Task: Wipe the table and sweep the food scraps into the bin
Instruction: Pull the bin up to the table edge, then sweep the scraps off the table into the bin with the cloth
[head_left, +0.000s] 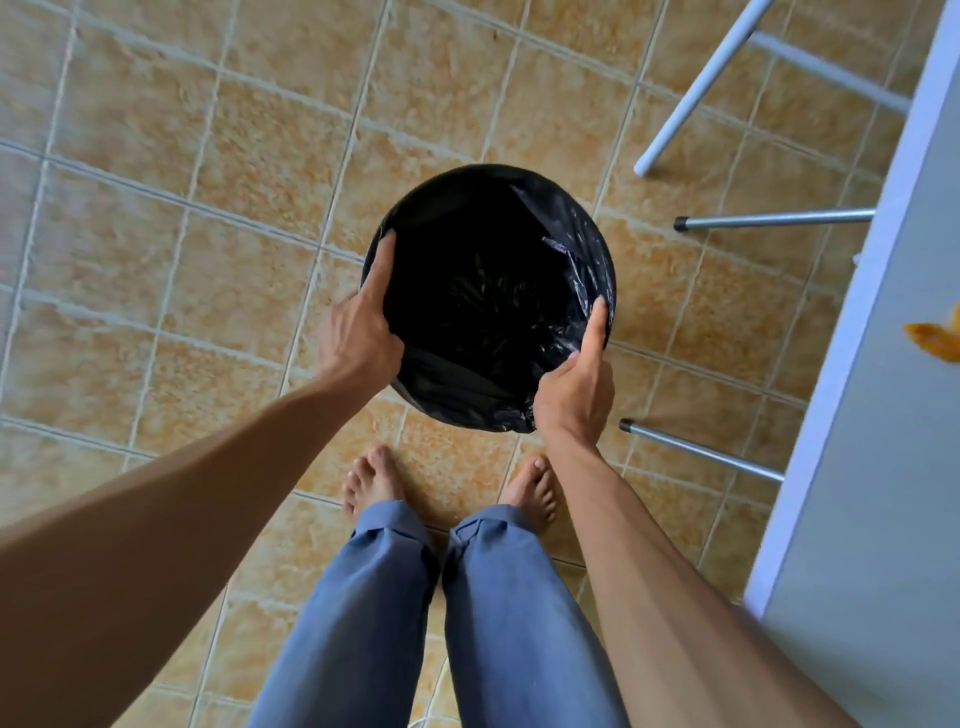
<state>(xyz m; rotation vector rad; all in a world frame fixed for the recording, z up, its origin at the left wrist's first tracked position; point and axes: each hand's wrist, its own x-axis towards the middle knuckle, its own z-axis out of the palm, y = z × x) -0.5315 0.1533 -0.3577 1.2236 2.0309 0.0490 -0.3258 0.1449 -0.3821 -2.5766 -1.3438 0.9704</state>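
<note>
A round bin (467, 192) lined with a black plastic bag sits over the tiled floor just ahead of my bare feet. My left hand (358, 332) grips its left rim, thumb lying along the edge. My right hand (579, 384) grips the near right rim, thumb up on the bag's folded edge. The inside of the bin is dark; I cannot tell what it holds. The pale grey table (883, 441) runs down the right side, and an orange food scrap (935, 340) lies on it at the frame's edge.
Beige floor tiles (182, 260) stretch to the left and ahead. Metal table legs (701, 449) with black tips reach under the table at right, close to the bin. A white slanted leg (696, 88) stands at upper right.
</note>
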